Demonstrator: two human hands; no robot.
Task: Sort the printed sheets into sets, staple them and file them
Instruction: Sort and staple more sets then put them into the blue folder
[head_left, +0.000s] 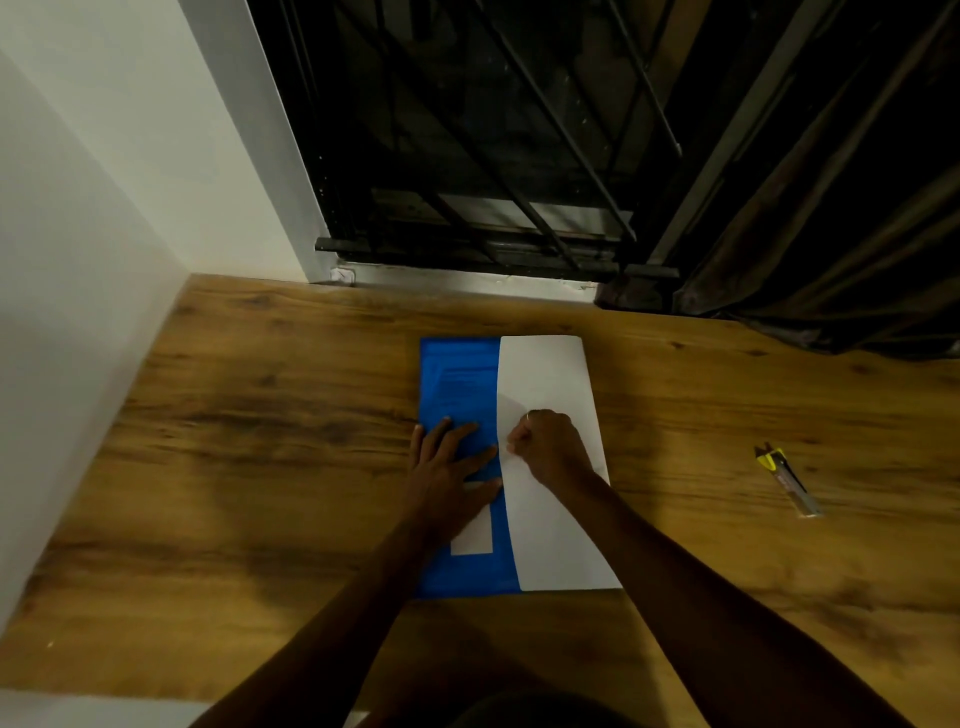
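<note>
A blue folder (457, 384) lies flat on the wooden table (260, 441), with a white label (472, 535) near its lower part. White sheets (550, 384) cover the folder's right half. My left hand (449, 470) rests flat on the blue folder with straight fingers. My right hand (545, 447) lies on the sheets, its fingers curled and pinching their left edge. A stapler with a yellow end (787, 480) lies on the table far to the right, away from both hands.
A white wall (78, 260) bounds the table on the left. Behind the table stands a dark barred window (493, 156), and a dark curtain (841, 260) hangs at the back right, touching the tabletop.
</note>
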